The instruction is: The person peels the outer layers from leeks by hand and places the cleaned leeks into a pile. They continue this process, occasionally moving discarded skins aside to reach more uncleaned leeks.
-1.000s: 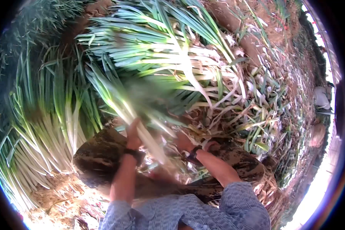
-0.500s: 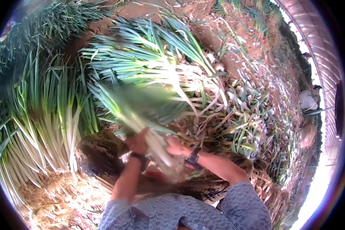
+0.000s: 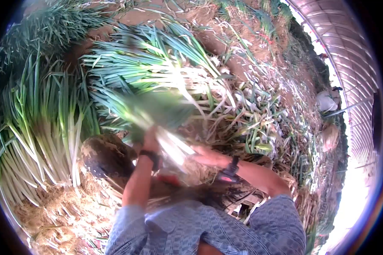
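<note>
My left hand (image 3: 150,140) is closed around a bunch of green onions (image 3: 174,144), gripping where the white stems meet the leaves. The green tops fan up and to the left, partly smeared by motion. White stems slant down to the right, toward my right hand (image 3: 203,155). That hand sits beside the lower stems, and its fingers are too blurred to show whether they touch them. Behind the bunch lies a big pile of green onions (image 3: 157,63), leaves to the left and roots to the right.
At the left stands a dense row of trimmed green onions (image 3: 51,136), with straw-like roots (image 3: 68,216) below it. Stripped leaves and peelings (image 3: 264,114) litter the ground on the right. More green leaves (image 3: 59,29) fill the far left, and a white sack-like thing (image 3: 326,101) is farther right.
My left hand has risen slightly with the bunch, and the white stems have swung more to the right. My right hand has shifted a little right and up.
</note>
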The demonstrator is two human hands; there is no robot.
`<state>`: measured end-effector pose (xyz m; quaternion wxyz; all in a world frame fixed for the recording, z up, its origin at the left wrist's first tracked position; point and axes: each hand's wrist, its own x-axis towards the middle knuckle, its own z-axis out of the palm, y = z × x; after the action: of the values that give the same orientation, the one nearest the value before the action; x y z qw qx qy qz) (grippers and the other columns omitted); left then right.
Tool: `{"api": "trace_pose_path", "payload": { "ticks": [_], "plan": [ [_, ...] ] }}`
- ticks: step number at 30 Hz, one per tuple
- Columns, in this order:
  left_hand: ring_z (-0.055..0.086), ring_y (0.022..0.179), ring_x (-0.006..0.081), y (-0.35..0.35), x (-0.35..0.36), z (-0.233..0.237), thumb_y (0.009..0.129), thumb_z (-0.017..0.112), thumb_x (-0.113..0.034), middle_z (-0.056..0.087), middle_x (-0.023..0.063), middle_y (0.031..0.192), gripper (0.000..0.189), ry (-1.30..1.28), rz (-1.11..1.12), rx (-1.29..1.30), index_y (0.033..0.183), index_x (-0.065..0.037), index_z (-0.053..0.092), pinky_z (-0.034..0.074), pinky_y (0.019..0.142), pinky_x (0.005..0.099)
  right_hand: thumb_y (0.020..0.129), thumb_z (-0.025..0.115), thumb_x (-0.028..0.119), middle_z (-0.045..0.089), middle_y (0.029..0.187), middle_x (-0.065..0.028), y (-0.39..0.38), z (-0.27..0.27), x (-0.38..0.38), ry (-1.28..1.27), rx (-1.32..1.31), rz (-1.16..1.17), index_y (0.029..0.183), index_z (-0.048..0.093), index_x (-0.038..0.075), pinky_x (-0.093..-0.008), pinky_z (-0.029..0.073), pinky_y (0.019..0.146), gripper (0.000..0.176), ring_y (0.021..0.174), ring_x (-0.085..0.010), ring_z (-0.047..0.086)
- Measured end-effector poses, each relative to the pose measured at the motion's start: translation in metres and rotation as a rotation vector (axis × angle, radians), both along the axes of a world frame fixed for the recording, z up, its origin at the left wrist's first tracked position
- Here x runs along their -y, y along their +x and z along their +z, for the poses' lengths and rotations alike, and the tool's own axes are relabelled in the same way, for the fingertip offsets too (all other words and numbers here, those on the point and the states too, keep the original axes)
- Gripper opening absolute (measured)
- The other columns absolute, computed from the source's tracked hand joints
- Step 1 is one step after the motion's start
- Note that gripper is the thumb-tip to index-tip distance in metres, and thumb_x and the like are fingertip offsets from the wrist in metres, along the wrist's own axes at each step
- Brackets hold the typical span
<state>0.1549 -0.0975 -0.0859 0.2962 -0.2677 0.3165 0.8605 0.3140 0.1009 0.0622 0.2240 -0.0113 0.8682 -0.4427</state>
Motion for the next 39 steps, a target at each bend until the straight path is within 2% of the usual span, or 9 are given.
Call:
{"api": "trace_pose_path", "payload": {
  "ticks": [6, 11, 16, 18, 20, 25, 30, 33, 39],
  "plan": [
    [0.068, 0.071, 0.0268, -0.006, -0.003, 0.074, 0.089, 0.069, -0.017, 0.069, 0.0114, 0.084, 0.021, 0.089, 0.121, -0.159, 0.100, 0.000, 0.063, 0.060, 0.069, 0.0400, 0.104, 0.050, 0.021, 0.053, 0.076, -0.0021, 0.018, 0.155, 0.033, -0.184, 0.199, -0.075, 0.112, 0.053, -0.005, -0.0297, 0.046, 0.055, 0.027, 0.063, -0.0132, 0.053],
    [0.069, 0.078, 0.0271, -0.033, -0.030, -0.055, 0.095, 0.061, -0.025, 0.070, 0.0128, 0.089, 0.028, -0.135, 0.049, -0.495, 0.108, 0.000, 0.063, 0.060, 0.074, 0.0403, 0.107, 0.043, 0.022, 0.056, 0.077, -0.0045, 0.023, 0.203, 0.053, 0.022, 0.248, 0.051, 0.130, 0.047, -0.007, -0.0318, 0.048, 0.058, 0.037, 0.066, -0.0132, 0.056],
    [0.069, 0.074, 0.0289, -0.026, -0.004, 0.014, 0.093, 0.063, -0.026, 0.069, 0.0167, 0.086, 0.028, -0.008, -0.005, -0.553, 0.104, 0.000, 0.061, 0.061, 0.072, 0.0410, 0.107, 0.044, 0.027, 0.060, 0.068, -0.0059, 0.045, 0.233, 0.047, -0.085, 0.202, 0.064, 0.127, 0.056, 0.002, -0.0317, 0.046, 0.053, 0.034, 0.058, -0.0136, 0.058],
    [0.069, 0.072, 0.0319, -0.050, -0.030, -0.094, 0.095, 0.058, -0.026, 0.069, 0.0197, 0.083, 0.030, -0.114, -0.017, -0.549, 0.101, 0.003, 0.060, 0.061, 0.072, 0.0426, 0.105, 0.048, 0.024, 0.061, 0.068, -0.0068, 0.058, 0.237, 0.036, -0.061, 0.117, 0.171, 0.123, 0.058, 0.001, -0.0332, 0.047, 0.052, 0.031, 0.055, -0.0174, 0.059],
    [0.069, 0.071, 0.0333, -0.050, -0.013, -0.037, 0.094, 0.059, -0.026, 0.069, 0.0207, 0.082, 0.030, 0.287, 0.016, -0.132, 0.099, 0.004, 0.060, 0.061, 0.072, 0.0437, 0.103, 0.053, 0.022, 0.061, 0.069, -0.0077, 0.067, 0.237, 0.029, -0.056, 0.017, 0.272, 0.120, 0.060, 0.001, -0.0347, 0.047, 0.050, 0.028, 0.051, -0.0213, 0.060],
    [0.067, 0.070, 0.0344, -0.060, -0.034, -0.097, 0.092, 0.061, -0.022, 0.066, 0.0188, 0.081, 0.024, -0.152, 0.099, -0.283, 0.097, 0.002, 0.060, 0.059, 0.071, 0.0456, 0.098, 0.052, 0.013, 0.062, 0.077, -0.0029, 0.087, 0.302, -0.052, 0.264, -0.303, 0.165, 0.100, 0.065, 0.008, -0.0261, 0.051, 0.052, 0.014, 0.063, -0.0118, 0.061],
    [0.065, 0.074, 0.0320, -0.045, -0.016, -0.042, 0.090, 0.065, -0.020, 0.065, 0.0152, 0.084, 0.021, 0.025, -0.116, -0.076, 0.093, 0.001, 0.061, 0.057, 0.072, 0.0468, 0.101, 0.054, 0.023, 0.053, 0.079, 0.0008, 0.119, 0.387, -0.217, 0.630, -0.735, -1.219, 0.091, 0.061, 0.007, -0.0266, 0.036, 0.056, 0.020, 0.066, -0.0097, 0.047],
    [0.064, 0.076, 0.0294, -0.028, -0.035, -0.076, 0.085, 0.072, -0.018, 0.063, 0.0140, 0.090, 0.032, -0.285, 0.036, -0.276, 0.105, 0.005, 0.062, 0.055, 0.073, 0.0441, 0.098, 0.058, 0.023, 0.052, 0.090, -0.0018, 0.140, 0.365, -0.266, 0.962, -0.693, -1.128, 0.098, 0.059, 0.007, -0.0289, 0.041, 0.064, 0.017, 0.079, -0.0117, 0.049],
    [0.066, 0.099, 0.0339, 0.028, -0.045, 0.070, 0.083, 0.075, -0.022, 0.063, 0.0278, 0.116, 0.055, -0.290, -0.027, -0.427, 0.117, 0.017, 0.057, 0.057, 0.086, 0.0449, 0.093, 0.068, 0.025, 0.051, 0.112, -0.0068, 0.055, 0.197, -0.100, 0.035, 0.046, -0.491, 0.114, 0.057, 0.006, -0.0334, 0.052, 0.079, 0.030, 0.105, -0.0157, 0.054]
  ]
}}
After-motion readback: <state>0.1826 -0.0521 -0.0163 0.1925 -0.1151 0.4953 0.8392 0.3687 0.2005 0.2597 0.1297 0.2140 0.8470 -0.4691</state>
